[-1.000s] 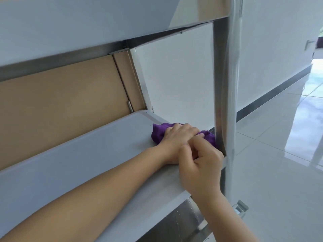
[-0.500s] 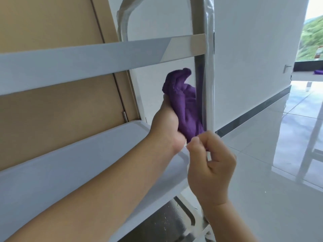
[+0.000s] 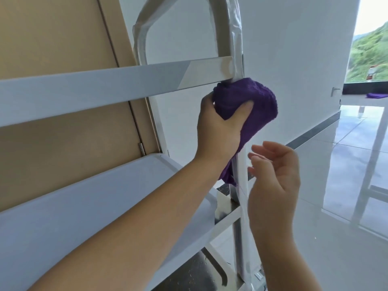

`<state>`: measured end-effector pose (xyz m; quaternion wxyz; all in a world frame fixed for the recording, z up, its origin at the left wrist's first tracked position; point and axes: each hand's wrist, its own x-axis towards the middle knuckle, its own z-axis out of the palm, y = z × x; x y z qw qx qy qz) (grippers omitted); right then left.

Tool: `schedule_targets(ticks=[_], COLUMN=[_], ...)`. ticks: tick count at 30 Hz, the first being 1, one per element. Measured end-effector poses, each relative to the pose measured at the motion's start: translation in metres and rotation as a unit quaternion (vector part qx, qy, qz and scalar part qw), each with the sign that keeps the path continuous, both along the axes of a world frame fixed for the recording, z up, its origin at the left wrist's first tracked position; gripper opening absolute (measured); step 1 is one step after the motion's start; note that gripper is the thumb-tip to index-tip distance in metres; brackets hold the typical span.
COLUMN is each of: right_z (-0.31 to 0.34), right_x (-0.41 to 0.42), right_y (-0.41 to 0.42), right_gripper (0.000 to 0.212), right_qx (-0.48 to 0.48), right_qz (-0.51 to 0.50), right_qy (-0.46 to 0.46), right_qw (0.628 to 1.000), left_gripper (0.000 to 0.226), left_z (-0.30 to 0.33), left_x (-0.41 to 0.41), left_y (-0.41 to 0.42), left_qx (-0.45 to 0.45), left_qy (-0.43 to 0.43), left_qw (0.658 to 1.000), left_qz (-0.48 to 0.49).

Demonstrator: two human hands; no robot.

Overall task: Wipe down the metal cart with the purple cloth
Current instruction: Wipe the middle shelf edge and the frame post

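The metal cart (image 3: 100,91) fills the left and middle of the view, with an upper shelf rim, a middle shelf below it and a curved handle on top. My left hand (image 3: 220,127) grips the purple cloth (image 3: 258,108), which is wrapped round the cart's near upright post just under the upper shelf corner. One end of the cloth hangs down beside the post. My right hand (image 3: 273,177) hovers to the right of the post, below the cloth, with its fingers loosely spread and holding nothing.
A tan door (image 3: 58,49) stands behind the cart on the left and a white wall (image 3: 294,59) behind it on the right. Glossy floor tiles (image 3: 336,185) stretch away to the right. Another purple cloth (image 3: 375,95) lies on a far ledge.
The left hand has carried the cloth from the middle shelf up the post to the upper shelf corner. The right hand has let go of the cloth's lower end and opened.
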<state>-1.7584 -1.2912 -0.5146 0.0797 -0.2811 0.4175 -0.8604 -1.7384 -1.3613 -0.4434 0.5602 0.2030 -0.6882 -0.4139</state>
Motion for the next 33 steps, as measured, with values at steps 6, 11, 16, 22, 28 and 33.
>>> schedule_targets(ticks=[6,11,16,22,28,33], right_z=[-0.005,-0.004,-0.009,-0.022,-0.032,-0.034], right_x=[-0.012,-0.015,-0.015,-0.019,-0.020,-0.024], right_y=[0.002,-0.003,-0.011,-0.016,-0.016,-0.015], right_gripper=[0.019,0.020,0.027,0.042,0.042,0.018], right_qx=[0.007,-0.003,0.015,0.053,0.089,0.072], right_qz=[-0.034,-0.040,-0.027,-0.010,-0.011,0.027], right_qy=[-0.020,-0.011,0.002,-0.006,-0.028,-0.109], right_qw=[0.999,0.999,1.000,0.999,0.996,0.991], left_gripper=[0.041,0.034,0.034,0.034,0.035,0.040], left_z=[0.007,-0.003,-0.022,-0.053,-0.068,-0.080], left_x=[-0.019,-0.023,-0.021,-0.016,-0.016,-0.009], left_y=[-0.009,-0.009,-0.007,0.000,0.001,0.005], left_qx=[0.023,-0.003,0.006,0.037,0.046,0.044], left_qy=[0.013,0.011,-0.012,-0.051,-0.086,-0.185], left_qw=[0.999,0.999,0.999,0.998,0.994,0.980], left_qz=[0.018,0.043,0.034,0.013,0.040,0.062])
